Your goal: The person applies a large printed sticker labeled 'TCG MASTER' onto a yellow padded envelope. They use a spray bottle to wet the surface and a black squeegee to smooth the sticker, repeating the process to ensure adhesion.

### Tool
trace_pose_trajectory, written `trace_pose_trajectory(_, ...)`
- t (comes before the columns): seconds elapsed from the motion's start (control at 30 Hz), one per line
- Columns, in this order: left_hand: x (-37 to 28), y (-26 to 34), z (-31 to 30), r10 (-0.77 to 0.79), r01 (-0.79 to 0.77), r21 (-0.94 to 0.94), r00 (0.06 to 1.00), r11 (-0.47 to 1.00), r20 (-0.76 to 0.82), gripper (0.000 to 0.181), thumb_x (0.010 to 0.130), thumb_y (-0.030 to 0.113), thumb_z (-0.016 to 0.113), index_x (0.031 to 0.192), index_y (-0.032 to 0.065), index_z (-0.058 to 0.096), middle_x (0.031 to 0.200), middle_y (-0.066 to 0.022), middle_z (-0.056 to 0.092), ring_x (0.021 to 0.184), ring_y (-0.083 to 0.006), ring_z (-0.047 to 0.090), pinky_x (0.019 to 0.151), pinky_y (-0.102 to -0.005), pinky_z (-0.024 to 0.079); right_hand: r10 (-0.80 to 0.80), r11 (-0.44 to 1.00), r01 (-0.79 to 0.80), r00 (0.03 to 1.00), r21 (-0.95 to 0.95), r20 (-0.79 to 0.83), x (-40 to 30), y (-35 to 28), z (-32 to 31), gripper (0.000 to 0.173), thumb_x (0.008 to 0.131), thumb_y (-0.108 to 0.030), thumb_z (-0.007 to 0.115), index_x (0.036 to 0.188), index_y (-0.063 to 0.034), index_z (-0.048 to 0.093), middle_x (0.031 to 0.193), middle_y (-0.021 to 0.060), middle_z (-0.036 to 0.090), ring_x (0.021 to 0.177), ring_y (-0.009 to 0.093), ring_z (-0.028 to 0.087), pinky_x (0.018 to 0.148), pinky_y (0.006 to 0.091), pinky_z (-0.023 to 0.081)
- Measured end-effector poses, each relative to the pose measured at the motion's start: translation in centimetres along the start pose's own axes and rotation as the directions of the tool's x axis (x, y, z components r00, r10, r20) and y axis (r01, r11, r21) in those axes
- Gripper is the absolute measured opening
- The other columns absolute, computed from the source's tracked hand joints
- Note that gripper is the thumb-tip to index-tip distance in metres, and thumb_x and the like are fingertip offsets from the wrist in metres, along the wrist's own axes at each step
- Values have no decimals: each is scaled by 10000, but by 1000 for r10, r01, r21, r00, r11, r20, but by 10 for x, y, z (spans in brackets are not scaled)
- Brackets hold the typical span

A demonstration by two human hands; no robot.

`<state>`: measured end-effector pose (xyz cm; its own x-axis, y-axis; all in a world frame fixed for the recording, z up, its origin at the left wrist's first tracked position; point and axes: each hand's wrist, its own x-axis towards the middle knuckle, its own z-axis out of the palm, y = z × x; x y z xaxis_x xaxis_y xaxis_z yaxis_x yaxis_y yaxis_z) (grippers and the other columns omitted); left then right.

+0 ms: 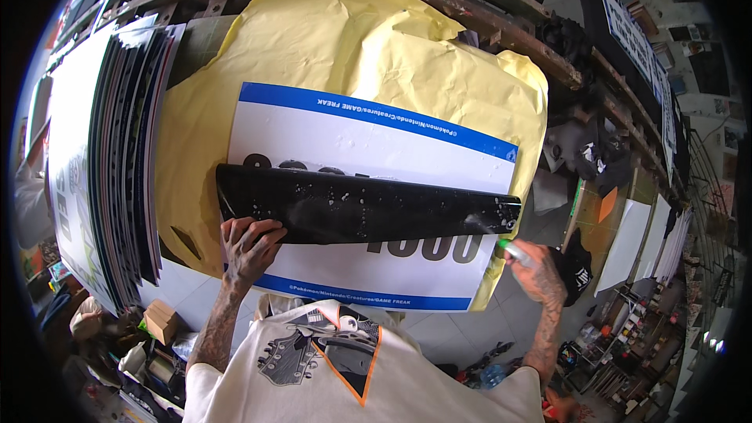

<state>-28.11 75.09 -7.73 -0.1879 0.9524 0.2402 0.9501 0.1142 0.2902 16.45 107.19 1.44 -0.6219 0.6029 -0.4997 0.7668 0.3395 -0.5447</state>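
A glossy black tapered band, perhaps a folded or curled sheet, lies across a white printed sheet with blue borders. Clear droplets and wet streaks dot its surface. At its lower left corner, the bent fingers of my left hand hold the edge; the thumb's underside is hidden. My right hand grips a small white bottle with a green tip, just off the band's lower right end. From that tip a faint whitish streak reaches over the black surface. Droplets also sit on the white sheet, which bears large dark figures.
Crumpled yellow paper lies beneath the sheet. Many thin boards stand stacked on the left. Dark metal rails run behind. A cardboard box sits lower left, and cluttered shelves stand lower right.
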Motion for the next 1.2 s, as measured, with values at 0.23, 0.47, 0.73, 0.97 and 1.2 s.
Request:
trace_pose_trajectory(0.23,-5,-3,7,-4,3,-5,995,1000,-99,375,669,140,858,1003,274,751,1116,149,671,1011,-167,560,933,-413,392,-175,985,173,981,27,89,28,-79,26,138,820,-32,632,953,-22,598,801,198,632,777,427,643,666,484,484)
trace_pose_trajectory(0.47,-11,-2,23,-19,7,-66,983,998,-182,336,723,158,884,990,302,738,1120,162,668,999,-152,554,928,-389,390,-241,966,231,968,120,71,57,-157,49,128,833,30,630,954,-12,622,790,175,673,768,396,692,673,431,524)
trace_pose_trajectory(0.73,-22,-5,30,-10,-9,-84,974,996,-226,319,734,227,884,986,292,700,1138,173,652,995,-140,551,906,-378,397,-206,965,219,973,-147,100,116,-182,38,125,795,2,640,918,-14,651,754,131,701,766,289,742,707,378,548)
trace_pose_trajectory(0.97,-30,-6,29,-55,29,-113,969,993,-240,308,741,233,879,990,300,710,1141,173,650,1004,-129,549,926,-371,397,-348,893,366,931,-262,114,156,-211,30,64,826,-10,641,890,-13,648,767,125,709,753,298,737,682,393,543)
trace_pose_trajectory(1.2,-31,-4,31,-55,23,-133,968,991,-245,305,741,221,873,995,305,725,1141,171,649,1019,-122,553,937,-365,398,-500,825,501,863,-262,76,198,-239,44,71,855,-50,654,896,7,643,733,173,674,679,380,680,622,407,524)
